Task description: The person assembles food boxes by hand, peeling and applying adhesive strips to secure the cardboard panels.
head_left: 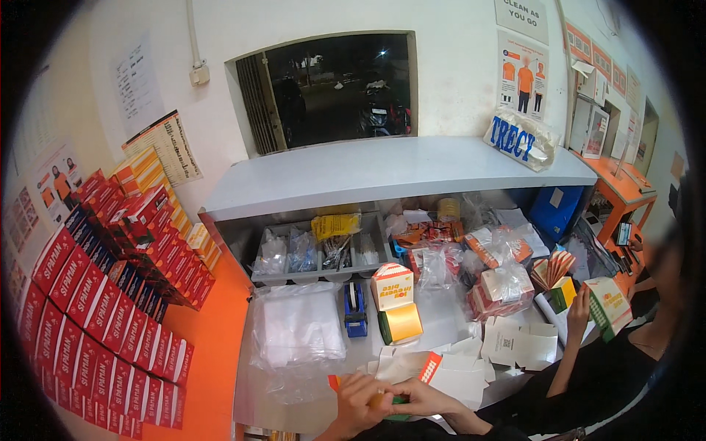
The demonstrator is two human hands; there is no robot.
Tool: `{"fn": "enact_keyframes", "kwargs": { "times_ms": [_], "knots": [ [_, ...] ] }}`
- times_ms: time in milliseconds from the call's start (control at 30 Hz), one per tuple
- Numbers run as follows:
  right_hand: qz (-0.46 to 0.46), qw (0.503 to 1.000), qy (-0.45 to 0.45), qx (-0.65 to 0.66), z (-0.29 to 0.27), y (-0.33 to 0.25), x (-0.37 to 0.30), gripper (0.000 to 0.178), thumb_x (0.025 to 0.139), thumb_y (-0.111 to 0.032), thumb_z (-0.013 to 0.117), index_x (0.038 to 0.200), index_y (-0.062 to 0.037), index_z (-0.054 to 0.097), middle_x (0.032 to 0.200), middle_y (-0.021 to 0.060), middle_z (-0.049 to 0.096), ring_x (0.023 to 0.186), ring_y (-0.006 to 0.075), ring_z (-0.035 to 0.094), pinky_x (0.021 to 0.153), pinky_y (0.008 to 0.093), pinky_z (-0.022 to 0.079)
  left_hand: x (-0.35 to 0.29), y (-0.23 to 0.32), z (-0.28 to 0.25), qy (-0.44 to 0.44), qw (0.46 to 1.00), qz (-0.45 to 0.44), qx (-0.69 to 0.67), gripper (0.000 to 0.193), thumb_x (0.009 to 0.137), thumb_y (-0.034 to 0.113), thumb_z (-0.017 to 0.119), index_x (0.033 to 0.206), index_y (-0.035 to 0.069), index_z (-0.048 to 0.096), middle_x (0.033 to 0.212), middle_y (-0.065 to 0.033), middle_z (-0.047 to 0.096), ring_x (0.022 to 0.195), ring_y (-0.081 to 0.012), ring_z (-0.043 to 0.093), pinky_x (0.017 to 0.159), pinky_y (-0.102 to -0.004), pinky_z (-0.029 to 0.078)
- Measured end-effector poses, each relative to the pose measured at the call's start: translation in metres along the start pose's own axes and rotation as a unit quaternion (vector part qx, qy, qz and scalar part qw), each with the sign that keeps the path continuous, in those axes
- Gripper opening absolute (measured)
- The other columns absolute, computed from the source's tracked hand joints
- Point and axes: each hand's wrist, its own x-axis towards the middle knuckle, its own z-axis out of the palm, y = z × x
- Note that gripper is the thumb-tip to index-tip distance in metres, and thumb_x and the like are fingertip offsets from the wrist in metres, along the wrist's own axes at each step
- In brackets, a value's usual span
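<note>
Carton (pixel 399 400) mostly hidden, fingers (pixel 409 392) overlapping, forearms (pixel 469 422) cropped

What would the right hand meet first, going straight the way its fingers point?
Most likely the left hand, close in front of the right hand's fingertips; the hands overlap around a carton, so exact depth is unclear.

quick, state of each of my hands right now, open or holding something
Left hand: closed, fingers curled on a mostly hidden green carton piece.
Right hand: closed, holding the same piece.
</note>
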Motion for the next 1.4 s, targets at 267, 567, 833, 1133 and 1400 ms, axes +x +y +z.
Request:
{"fn": "enact_keyframes", "kwargs": {
  "times_ms": [267,567,833,1133,1400],
  "knots": [
    [-0.036,0.855,0.402,0.326,-0.029,0.04,0.003,0.031,0.076,-0.017,0.074,0.1,-0.0026,0.061,0.081,0.0107,0.058,0.076,0.015,0.055,0.069,0.028,0.045,-0.007,-0.029,-0.006,-0.067,0.928,-0.303,-0.205,0.057,0.076,0.026,0.073,0.121,0.002,0.048,0.108,-0.0165,0.061,0.098,-0.0267,0.061,0.08,-0.034,0.049],
    [-0.178,0.908,0.172,-0.339,-0.013,0.008,0.007,0.024,0.072,-0.007,0.069,0.095,-0.012,0.063,0.109,0.0092,0.056,0.096,0.0251,0.059,0.078,0.0327,0.051,-0.02,-0.021,-0.002,-0.166,0.917,-0.287,-0.221,0.026,0.089,0.021,0.056,0.109,0.003,0.057,0.094,-0.008,0.063,0.086,-0.0163,0.064,0.068,-0.0273,0.05],
    [-0.258,0.906,0.017,-0.335,-0.01,-0.021,0.002,0.035,0.073,-0.004,0.063,0.108,-0.0111,0.063,0.102,0.0036,0.064,0.093,0.0201,0.063,0.074,0.0302,0.054,-0.032,-0.034,0.006,-0.15,0.794,-0.407,-0.426,0.022,0.093,0.015,0.053,0.109,0.003,0.045,0.095,-0.0036,0.059,0.089,-0.0081,0.056,0.079,-0.0222,0.045],
    [-0.298,0.881,0.085,-0.357,-0.004,-0.011,0.005,0.032,0.074,-0.01,0.07,0.106,-0.0115,0.066,0.092,0.001,0.062,0.079,0.0151,0.063,0.065,0.0269,0.053,-0.023,-0.017,0.009,-0.054,0.896,-0.308,-0.313,0.017,0.086,-0.001,0.06,0.091,0.002,0.044,0.085,-0.0074,0.061,0.08,-0.0095,0.06,0.069,-0.0228,0.05],
    [-0.282,0.875,0.137,-0.368,-0.004,0.006,0.004,0.032,0.073,-0.01,0.069,0.104,-0.0085,0.063,0.088,0.0039,0.061,0.075,0.0174,0.061,0.06,0.0291,0.052,-0.018,-0.016,0.001,-0.08,0.889,-0.294,-0.341,0.01,0.087,-0.002,0.057,0.092,-0.001,0.049,0.086,-0.008,0.062,0.082,-0.0097,0.061,0.073,-0.0227,0.05]
  ]
}}
